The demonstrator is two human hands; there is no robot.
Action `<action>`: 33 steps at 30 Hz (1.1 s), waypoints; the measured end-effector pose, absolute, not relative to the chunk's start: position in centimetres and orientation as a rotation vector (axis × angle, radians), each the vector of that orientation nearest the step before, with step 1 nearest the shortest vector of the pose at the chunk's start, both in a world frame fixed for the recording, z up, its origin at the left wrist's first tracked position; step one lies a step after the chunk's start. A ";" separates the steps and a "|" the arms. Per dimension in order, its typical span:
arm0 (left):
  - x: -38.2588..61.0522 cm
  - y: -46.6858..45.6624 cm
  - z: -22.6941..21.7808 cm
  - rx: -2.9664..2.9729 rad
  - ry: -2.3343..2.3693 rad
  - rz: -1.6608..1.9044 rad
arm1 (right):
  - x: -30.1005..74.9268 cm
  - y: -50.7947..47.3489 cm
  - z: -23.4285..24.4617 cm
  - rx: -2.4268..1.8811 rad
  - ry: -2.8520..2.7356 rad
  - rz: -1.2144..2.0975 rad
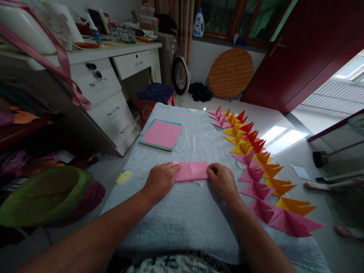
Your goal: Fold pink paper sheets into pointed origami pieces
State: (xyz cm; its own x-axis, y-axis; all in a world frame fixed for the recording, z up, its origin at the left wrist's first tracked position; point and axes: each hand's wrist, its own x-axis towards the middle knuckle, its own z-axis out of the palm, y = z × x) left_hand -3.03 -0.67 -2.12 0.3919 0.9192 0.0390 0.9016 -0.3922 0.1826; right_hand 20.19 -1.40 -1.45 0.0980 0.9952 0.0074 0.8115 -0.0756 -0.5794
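A sheet of pink origami paper (193, 170), folded into a long rectangle with a crease across its middle, lies on the cloth-covered table (176, 220). At its left end my left hand (162, 177) is closed, thumb on top of the paper. My right hand (224, 182) pinches the opposite end between thumb and fingers. Beyond the hands, a stack of square origami paper (162, 134) with a pink sheet on top sits at the far left of the table. Rows of folded paper cranes (256, 189) in pink, yellow, orange and red line the right side.
A yellow patch (123, 177) shows near the table's left edge. To the left stand a green-lined bin (45, 197) and a white desk (102, 87) with drawers. A stool (156, 93) is behind the table, and a round wooden tabletop (231, 72) leans against the wall.
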 end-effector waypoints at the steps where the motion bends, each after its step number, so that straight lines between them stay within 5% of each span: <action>1: -3.0 -0.7 -2.1 2.506 1.649 0.201 | 20.2 -1.4 -1.4 -1.948 -1.765 0.556; 33: -2.9 -0.9 -1.7 2.597 1.634 0.162 | 17.5 -3.2 0.4 -1.602 -2.665 -0.007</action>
